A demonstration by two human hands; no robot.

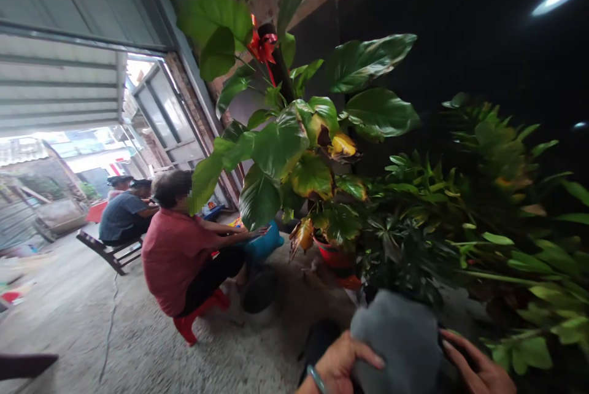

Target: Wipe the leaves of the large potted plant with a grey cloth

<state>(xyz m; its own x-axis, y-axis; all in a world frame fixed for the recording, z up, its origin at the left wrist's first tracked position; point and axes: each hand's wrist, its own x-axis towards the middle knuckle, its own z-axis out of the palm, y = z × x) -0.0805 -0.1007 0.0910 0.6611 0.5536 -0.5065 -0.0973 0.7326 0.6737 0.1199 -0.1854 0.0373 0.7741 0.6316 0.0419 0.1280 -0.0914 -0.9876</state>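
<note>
Item, dark grey, blurred, type n/d (pixel 396 336), was at the near right of the scene, above floor level, between the wearer's hands. L hand (pixel 338 360), w/ bracelet (pixel 315 377) at wrist, was closed on its left side, thumb laid over the near face. R hand (pixel 483 372) was at the right edge, fingers part bent; whether they gripped or only touched, cannot tell. Progress: item was up & in hand, not set down; whether any work on it was done or left could not be est. from this view.

Just beyond: lg. potted plant (pixel 278 148), red bow (pixel 263 45) near top, some leaves yellowed/browned, in red pot (pixel 334 256). Right side: dense greenery (pixel 501 253), incl. low leaves near R hand.

Left of plant: co-worker in red shirt (pixel 170 262), seated on red stool (pixel 186 325), arms fwd. toward blue container (pixel 264 243); dark bucket (pixel 259 296) on floor nearby. Farther left: person in blue shirt (pixel 122 216) on dark bench (pixel 110 251), another partly hidden behind. Cable (pixel 110 326) lay across concrete floor (pixel 69 296).
</note>
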